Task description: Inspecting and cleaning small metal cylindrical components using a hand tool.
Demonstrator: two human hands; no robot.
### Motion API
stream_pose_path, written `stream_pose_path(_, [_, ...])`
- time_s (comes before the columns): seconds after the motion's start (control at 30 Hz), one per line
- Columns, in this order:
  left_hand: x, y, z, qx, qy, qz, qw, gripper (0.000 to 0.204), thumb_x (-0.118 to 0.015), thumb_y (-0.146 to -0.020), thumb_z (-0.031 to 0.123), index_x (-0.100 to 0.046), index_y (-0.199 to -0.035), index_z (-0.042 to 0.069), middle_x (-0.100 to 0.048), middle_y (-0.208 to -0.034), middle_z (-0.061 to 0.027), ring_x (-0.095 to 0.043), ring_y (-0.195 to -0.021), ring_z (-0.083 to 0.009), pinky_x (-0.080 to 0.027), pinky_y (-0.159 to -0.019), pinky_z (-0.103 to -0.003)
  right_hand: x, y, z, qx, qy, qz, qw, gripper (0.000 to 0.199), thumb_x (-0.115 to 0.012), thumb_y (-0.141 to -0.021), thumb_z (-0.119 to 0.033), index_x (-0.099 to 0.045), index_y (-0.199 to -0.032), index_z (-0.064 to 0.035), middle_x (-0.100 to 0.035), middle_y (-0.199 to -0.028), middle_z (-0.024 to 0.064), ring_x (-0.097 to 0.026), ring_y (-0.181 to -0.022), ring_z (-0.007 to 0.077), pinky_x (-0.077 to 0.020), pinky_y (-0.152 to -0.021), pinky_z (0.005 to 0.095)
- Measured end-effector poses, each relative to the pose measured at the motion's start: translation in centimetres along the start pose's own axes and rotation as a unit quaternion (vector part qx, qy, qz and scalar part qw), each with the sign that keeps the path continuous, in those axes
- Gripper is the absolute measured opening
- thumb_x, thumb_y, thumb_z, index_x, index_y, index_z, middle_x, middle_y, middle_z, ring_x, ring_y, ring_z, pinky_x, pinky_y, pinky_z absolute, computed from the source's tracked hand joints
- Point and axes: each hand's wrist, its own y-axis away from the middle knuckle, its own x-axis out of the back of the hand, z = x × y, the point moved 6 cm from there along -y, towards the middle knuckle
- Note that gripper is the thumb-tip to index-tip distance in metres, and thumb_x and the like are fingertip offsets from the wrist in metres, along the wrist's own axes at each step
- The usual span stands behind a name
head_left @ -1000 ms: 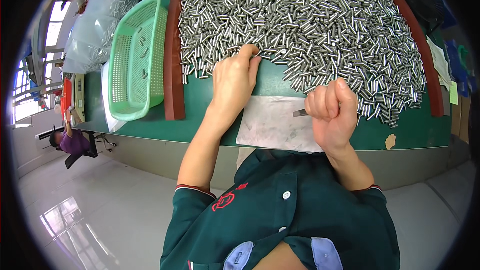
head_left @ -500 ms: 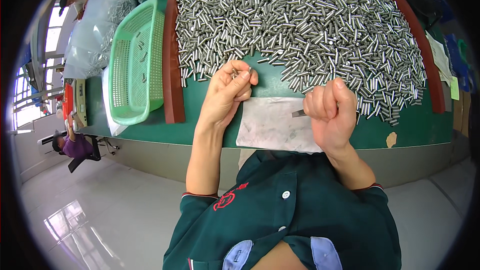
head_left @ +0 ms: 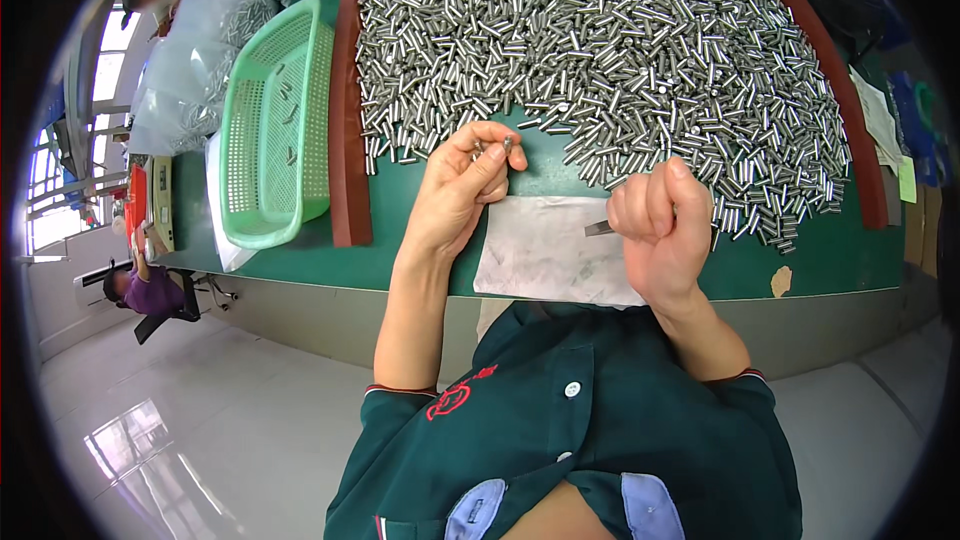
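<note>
My left hand (head_left: 452, 192) is closed on small metal pins (head_left: 507, 144), held between thumb and curled fingers at the near edge of the pile. My right hand (head_left: 664, 230) makes a fist around a thin flat metal blade (head_left: 597, 228); only its tip sticks out on the left side, and the rest is hidden in the fingers. A stained whitish cloth (head_left: 550, 255) lies on the table between and below both hands. Beyond them spreads a big heap of shiny cylindrical metal pins (head_left: 600, 50).
Dark red rails (head_left: 349, 140) border the heap left and right on the green table (head_left: 830, 265). A light green plastic basket (head_left: 262, 225) with a few pins stands at left, beside clear bags (head_left: 185, 80) of pins. A person in purple (head_left: 152, 292) is far left.
My left hand has shifted slightly to the right, and a pin now shows more plainly at its fingertips. The right hand with the blade has stayed nearly still.
</note>
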Motion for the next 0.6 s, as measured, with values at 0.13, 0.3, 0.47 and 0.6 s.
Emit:
stream_pose_path(0.13, [0.09,0.01,-0.11,-0.005,-0.008,-0.001,1.0,0.012,-0.05,-0.091,0.006,-0.053,-0.101,0.002,-0.057,-0.084,-0.0084,-0.03,-0.051,-0.0031,-0.025,-0.047,-0.019,-0.04,0.01,-0.01,0.001,-0.001,-0.003,1.0,0.045,-0.035,-0.094,-0.02,-0.03,-0.051,-0.0097,-0.029,-0.044,0.0001,-0.021,-0.042,0.009,-0.0189,-0.042,0.0273])
stream_pose_path(0.3, [0.17,0.08,-0.13,0.004,-0.027,-0.003,1.0,0.011,-0.052,-0.089,0.005,-0.053,-0.1,0.003,-0.057,-0.085,-0.0067,-0.031,-0.054,-0.0031,-0.025,-0.048,-0.019,-0.15,-0.02,-0.03,0.002,-0.001,-0.006,1.0,0.045,-0.035,-0.094,-0.019,-0.03,-0.051,-0.0098,-0.029,-0.045,0.0002,-0.021,-0.042,0.009,-0.0191,-0.043,0.0272])
stream_pose_path(0.47, [0.0,0.2,-0.04,0.009,-0.046,0.007,0.999,0.011,-0.053,-0.087,0.002,-0.055,-0.098,0.003,-0.057,-0.085,-0.0053,-0.031,-0.056,-0.0032,-0.025,-0.048,-0.018,-0.31,-0.04,-0.02,0.005,0.036,-0.009,0.999,0.045,-0.028,-0.096,-0.021,-0.028,-0.052,-0.0135,-0.025,-0.043,-0.0028,-0.017,-0.04,0.0084,-0.0187,-0.042,0.0269])
stream_pose_path(0.6, [-0.03,0.23,0.04,0.008,-0.067,0.024,0.997,0.011,-0.054,-0.086,0.001,-0.056,-0.097,0.003,-0.057,-0.084,-0.005,-0.032,-0.056,-0.0029,-0.025,-0.048,-0.018,-0.25,-0.07,-0.07,0.001,-0.005,-0.014,1.0,0.044,-0.035,-0.094,-0.019,-0.03,-0.051,-0.0097,-0.03,-0.045,0.0005,-0.021,-0.042,0.0092,-0.0192,-0.043,0.0273])
